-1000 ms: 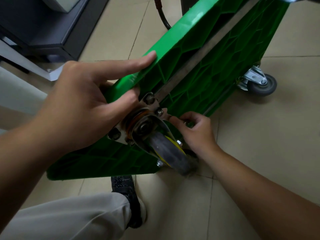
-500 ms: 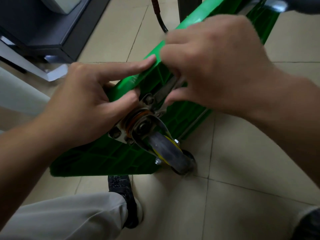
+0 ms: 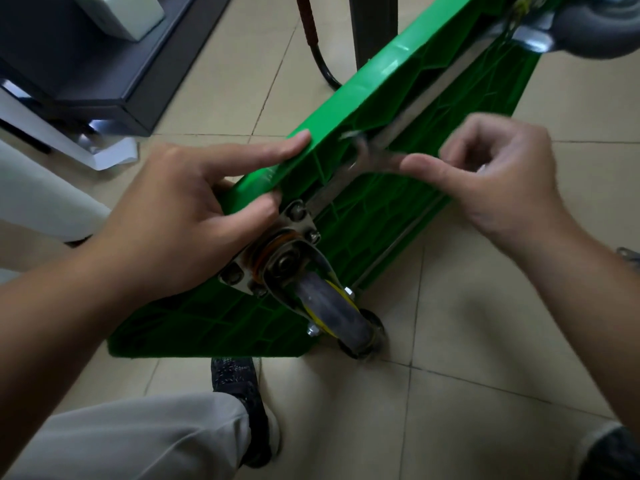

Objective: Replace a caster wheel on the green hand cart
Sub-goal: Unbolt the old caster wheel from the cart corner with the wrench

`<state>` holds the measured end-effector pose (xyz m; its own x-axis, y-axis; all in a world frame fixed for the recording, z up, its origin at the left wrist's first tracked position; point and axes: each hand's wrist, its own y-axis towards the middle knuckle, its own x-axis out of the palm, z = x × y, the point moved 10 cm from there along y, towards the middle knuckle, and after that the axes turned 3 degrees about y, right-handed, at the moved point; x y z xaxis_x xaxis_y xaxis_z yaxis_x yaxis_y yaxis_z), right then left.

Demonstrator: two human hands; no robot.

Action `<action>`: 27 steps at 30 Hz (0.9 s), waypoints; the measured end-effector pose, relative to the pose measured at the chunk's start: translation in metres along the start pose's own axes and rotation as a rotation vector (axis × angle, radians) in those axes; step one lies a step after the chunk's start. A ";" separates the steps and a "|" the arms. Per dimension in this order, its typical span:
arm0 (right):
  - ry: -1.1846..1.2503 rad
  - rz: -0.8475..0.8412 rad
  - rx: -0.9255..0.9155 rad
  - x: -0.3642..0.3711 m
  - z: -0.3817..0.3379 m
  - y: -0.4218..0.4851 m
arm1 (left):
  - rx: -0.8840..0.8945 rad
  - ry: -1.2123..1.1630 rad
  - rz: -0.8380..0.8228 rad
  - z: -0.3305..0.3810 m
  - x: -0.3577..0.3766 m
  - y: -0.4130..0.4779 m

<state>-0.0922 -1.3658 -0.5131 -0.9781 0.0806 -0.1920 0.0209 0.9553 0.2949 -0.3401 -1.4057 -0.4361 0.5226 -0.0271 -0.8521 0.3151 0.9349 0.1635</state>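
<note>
The green hand cart point(image 3: 377, 216) stands on its edge on the tiled floor, its ribbed underside facing me. A worn grey caster wheel point(image 3: 329, 306) with a yellow hub hangs from a rusty metal plate point(image 3: 273, 251) bolted at the near corner. My left hand point(image 3: 180, 220) rests on the cart's upper edge, forefinger straight along the rim, other fingers touching beside the plate. My right hand point(image 3: 491, 178) pinches the handle of a blurred metal open-end wrench point(image 3: 370, 157), whose jaw points left above the plate, near the cart's steel bar.
A second caster point(image 3: 588, 26) sits at the cart's far top corner. Dark furniture point(image 3: 104, 64) with a white base stands at the upper left, a black post and a cable behind the cart. My shoe point(image 3: 239, 407) and trouser leg lie just below the cart.
My right hand rose from beside the wheel, swept across the cart, and now sits to the right holding a wrench. The left hand has stayed on the cart's edge.
</note>
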 end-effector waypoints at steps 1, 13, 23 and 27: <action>0.125 0.057 0.077 0.002 0.019 -0.008 | -0.011 -0.008 -0.009 0.000 0.001 0.000; 0.491 0.141 0.537 0.107 0.130 -0.117 | 0.002 -0.022 -0.020 0.002 0.001 0.002; 0.529 0.116 0.655 0.137 0.131 -0.139 | -0.009 0.013 0.000 0.003 0.000 0.002; 0.557 0.062 0.724 0.160 0.137 -0.139 | -0.022 0.032 0.001 0.001 0.000 0.000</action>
<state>-0.2228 -1.4468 -0.7131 -0.9254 0.1687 0.3393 0.0179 0.9139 -0.4055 -0.3395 -1.4065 -0.4354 0.4975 -0.0148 -0.8673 0.2962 0.9426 0.1538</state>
